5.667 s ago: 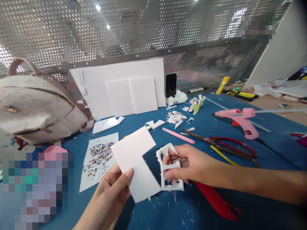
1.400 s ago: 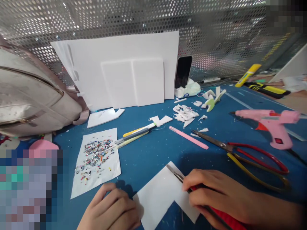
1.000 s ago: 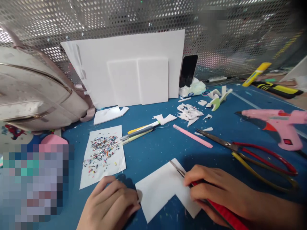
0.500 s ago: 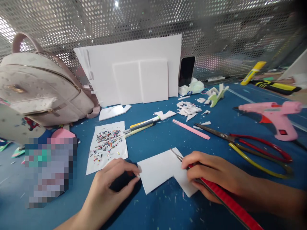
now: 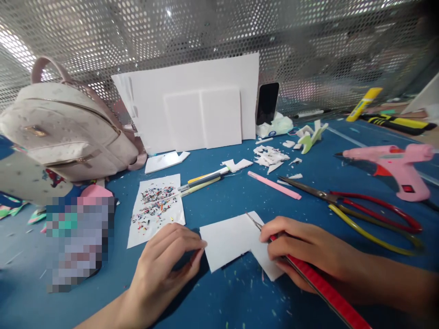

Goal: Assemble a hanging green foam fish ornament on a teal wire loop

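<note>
An L-shaped piece of white board [image 5: 228, 240] lies on the blue tabletop between my hands. My right hand [image 5: 302, 249] is closed around red tweezers [image 5: 317, 278], held like a pen. Their fine metal points rest over the board's upper right part. At the board's left edge, my left hand [image 5: 171, 265] has thumb and forefinger pinched together. Whatever is between those fingertips is too small or hidden to make out. Just behind the left hand is a white sheet [image 5: 137, 230] bearing many tiny coloured bits [image 5: 157, 201].
Scissors-like snips [image 5: 331, 196] and a pink glue gun [image 5: 394, 162] lie at right. Pens [image 5: 206, 179], a pink pen [image 5: 274, 185] and white scraps [image 5: 270, 156] lie ahead. Behind stand white boards [image 5: 185, 73], a phone [image 5: 267, 103] and a backpack [image 5: 68, 123].
My left hand has shifted slightly right, its fingertips now at the board's left edge and closed together. The tweezers and right hand hold nearly the same place; the view has swung a little.
</note>
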A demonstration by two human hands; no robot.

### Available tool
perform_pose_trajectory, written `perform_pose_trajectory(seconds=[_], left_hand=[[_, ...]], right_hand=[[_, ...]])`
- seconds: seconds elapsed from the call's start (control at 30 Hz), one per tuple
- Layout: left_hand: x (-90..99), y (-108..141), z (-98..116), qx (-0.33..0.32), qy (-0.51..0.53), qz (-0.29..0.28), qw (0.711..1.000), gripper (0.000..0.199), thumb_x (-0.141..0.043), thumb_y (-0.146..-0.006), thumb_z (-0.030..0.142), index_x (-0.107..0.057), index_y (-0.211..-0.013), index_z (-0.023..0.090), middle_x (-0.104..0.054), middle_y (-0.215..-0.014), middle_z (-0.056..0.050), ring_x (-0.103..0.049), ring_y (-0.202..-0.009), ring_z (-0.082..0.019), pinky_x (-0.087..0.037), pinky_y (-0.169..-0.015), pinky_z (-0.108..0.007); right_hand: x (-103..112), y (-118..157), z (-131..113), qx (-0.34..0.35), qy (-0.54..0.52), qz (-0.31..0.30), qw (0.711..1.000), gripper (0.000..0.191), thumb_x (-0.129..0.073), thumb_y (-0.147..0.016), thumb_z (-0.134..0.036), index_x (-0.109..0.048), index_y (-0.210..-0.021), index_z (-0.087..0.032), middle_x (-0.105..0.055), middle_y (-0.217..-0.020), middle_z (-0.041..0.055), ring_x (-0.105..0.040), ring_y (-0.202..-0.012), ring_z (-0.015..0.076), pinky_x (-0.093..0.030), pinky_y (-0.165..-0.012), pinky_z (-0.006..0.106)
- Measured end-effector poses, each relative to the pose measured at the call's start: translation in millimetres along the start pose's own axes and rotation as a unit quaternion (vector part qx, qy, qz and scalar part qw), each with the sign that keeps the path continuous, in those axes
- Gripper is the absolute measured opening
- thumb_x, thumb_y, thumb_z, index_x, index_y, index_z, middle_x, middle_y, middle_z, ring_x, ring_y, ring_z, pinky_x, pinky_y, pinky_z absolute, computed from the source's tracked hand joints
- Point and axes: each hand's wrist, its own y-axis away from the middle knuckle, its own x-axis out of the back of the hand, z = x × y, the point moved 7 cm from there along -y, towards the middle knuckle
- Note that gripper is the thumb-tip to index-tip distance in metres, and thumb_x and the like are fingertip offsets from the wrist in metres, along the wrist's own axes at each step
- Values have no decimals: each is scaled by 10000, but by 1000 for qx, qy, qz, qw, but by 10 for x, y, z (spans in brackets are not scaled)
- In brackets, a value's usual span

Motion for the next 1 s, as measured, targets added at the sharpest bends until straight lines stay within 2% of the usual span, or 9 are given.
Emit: perform_pose_trajectory(seconds=[0.17, 0.3, 0.53, 0.7, 0.8, 0.9, 1.0], left_hand=[[22, -32, 64, -34, -5, 13, 999, 262, -631, -796, -101, -660, -956, 104, -682, -837, -70, -618, -782, -153, -527, -680, -307], [53, -40, 75, -28, 5, 25, 999, 283, -630, -780, -115, -664, -954, 105, -672, -832, -75, -620, -776, -157, -534, -668, -311], [65, -14, -116, 106, 116, 79, 984, 253, -619, -816, -41, -671, -894, 193, -692, -806, -16, -670, -777, -139, -541, -701, -259], [7, 48, -305, 228, 149, 81, 959, 188, -648, -843, 58, -695, -872, 238, -704, -822, 9, -667, -795, -122, -547, -710, -179], [-8, 57, -391, 269, 166, 83, 945, 133, -645, -870, 115, -706, -835, 228, -696, -886, -20, -667, -864, -137, -554, -740, -176], [-36, 83, -465, 300, 199, 83, 929, 109, -650, -880, 151, -718, -830, 219, -713, -1059, -62, -682, -1027, -183, -582, -811, -216], [-52, 138, -523, 325, 215, 86, 917, 86, -667, -878, 172, -728, -828, 205, -734, -1083, -88, -704, -1039, -209, -608, -807, -244]], right_hand=[[-9, 11, -14, -1, -2, -11, 1000, 219, -526, -872, -42, -602, -1009, -194, -605, -1120, 99, -654, -954, 174, -541, -818, 274], [-21, 10, -34, 7, 3, -29, 1000, 215, -536, -884, -56, -616, -1024, -198, -607, -1111, 94, -646, -946, 178, -545, -814, 285], [-74, 21, -42, 20, 29, -63, 997, 223, -542, -884, -56, -603, -1043, -200, -621, -1124, 94, -615, -968, 199, -535, -844, 319], [-51, 8, -58, 11, 29, -65, 997, 218, -524, -873, -52, -593, -1006, -210, -633, -1104, 73, -619, -947, 193, -536, -839, 319], [-62, 0, -50, 1, 23, -71, 997, 218, -510, -873, -47, -589, -990, -214, -631, -1116, 62, -614, -944, 190, -537, -834, 319], [-78, 2, -43, -3, 25, -76, 997, 224, -507, -880, -41, -583, -996, -216, -628, -1134, 59, -610, -954, 195, -537, -845, 333], [-79, 1, -46, 1, 30, -77, 997, 226, -500, -885, -36, -585, -997, -214, -631, -1132, 62, -611, -955, 199, -541, -851, 338]])
